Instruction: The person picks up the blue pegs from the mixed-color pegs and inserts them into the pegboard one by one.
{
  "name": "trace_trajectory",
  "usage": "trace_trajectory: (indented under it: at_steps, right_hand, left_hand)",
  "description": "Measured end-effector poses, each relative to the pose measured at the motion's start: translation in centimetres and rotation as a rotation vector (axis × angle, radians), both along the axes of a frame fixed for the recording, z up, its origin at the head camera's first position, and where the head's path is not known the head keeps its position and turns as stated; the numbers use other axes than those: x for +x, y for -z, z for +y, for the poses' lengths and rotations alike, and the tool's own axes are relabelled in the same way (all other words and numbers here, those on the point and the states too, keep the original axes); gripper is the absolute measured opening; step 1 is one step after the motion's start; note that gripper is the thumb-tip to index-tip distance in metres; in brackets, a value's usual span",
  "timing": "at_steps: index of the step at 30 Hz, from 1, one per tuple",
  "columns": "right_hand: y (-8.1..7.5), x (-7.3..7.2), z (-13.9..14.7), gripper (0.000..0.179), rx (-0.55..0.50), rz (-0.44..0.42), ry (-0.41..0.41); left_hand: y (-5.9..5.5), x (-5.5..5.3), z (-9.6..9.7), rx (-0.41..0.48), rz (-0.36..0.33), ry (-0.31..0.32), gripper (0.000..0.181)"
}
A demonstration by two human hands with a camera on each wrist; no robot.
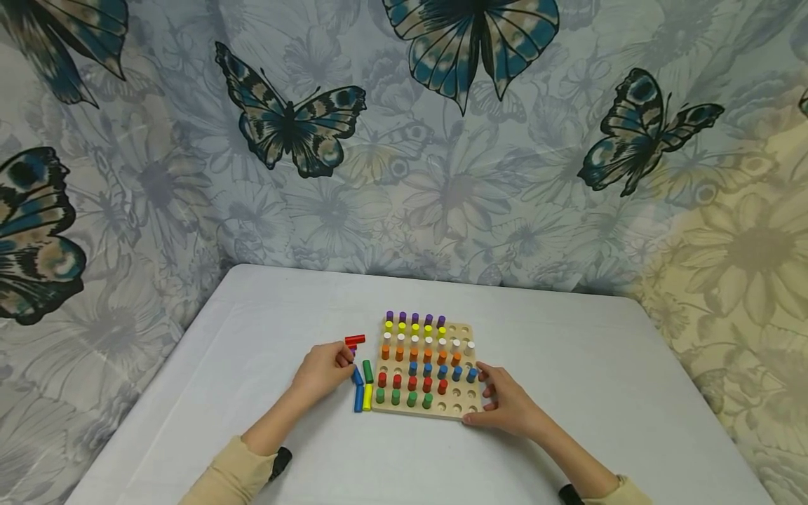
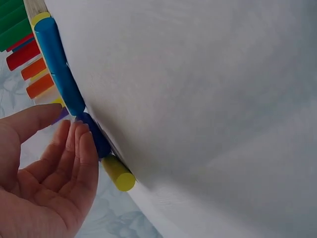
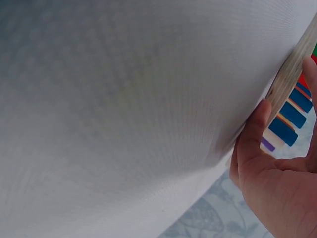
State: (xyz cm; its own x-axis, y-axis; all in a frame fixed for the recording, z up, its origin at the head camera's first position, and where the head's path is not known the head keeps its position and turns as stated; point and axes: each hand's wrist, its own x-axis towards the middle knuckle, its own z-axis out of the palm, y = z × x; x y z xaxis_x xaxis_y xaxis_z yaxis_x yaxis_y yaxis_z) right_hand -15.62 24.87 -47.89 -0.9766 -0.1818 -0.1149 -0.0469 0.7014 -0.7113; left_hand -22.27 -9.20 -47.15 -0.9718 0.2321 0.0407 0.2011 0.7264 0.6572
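Note:
A wooden pegboard (image 1: pixel 463 401) lies on the table with rows of coloured pegs upright in its holes. My right hand (image 1: pixel 508 403) holds its near right corner, the thumb at the front and fingers along the right side. Left of the board, my left hand (image 1: pixel 322 372) is at the loose pegs. Its fingertips reach a dark blue peg (image 2: pixel 96 136), thumb apart from the fingers in the left wrist view; no peg is plainly held. Loose blue pegs (image 1: pixel 358 398), a yellow peg (image 1: pixel 367 398), a green peg (image 1: pixel 368 372) and a red peg (image 1: pixel 355 339) lie nearby.
A white cloth covers the table (image 1: pixel 555 337). Behind it hangs a backdrop (image 1: pixel 454 210) printed with butterflies and flowers. A dark wrist strap (image 1: pixel 281 461) shows at the left sleeve (image 1: pixel 233 473).

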Motion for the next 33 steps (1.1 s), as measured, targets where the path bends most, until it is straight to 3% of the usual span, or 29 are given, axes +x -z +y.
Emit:
trace_trajectory:
  at_steps: [4,8,33]
  right_hand:
    - [-0.1,0.0,0.0,0.1,0.001,-0.012,0.008]
    - [0.0,0.0,0.0,0.099,0.008,-0.013,0.001]
    - [-0.1,0.0,-0.1,0.099,0.003,-0.01,0.01]
  left_hand:
    - [-0.1,0.1,0.4,-0.086,0.019,0.012,0.012]
    - [-0.3,0.3,0.8,-0.114,0.02,0.018,0.016]
    - [-0.2,0.5,1.2,-0.08,-0.029,0.058,0.018]
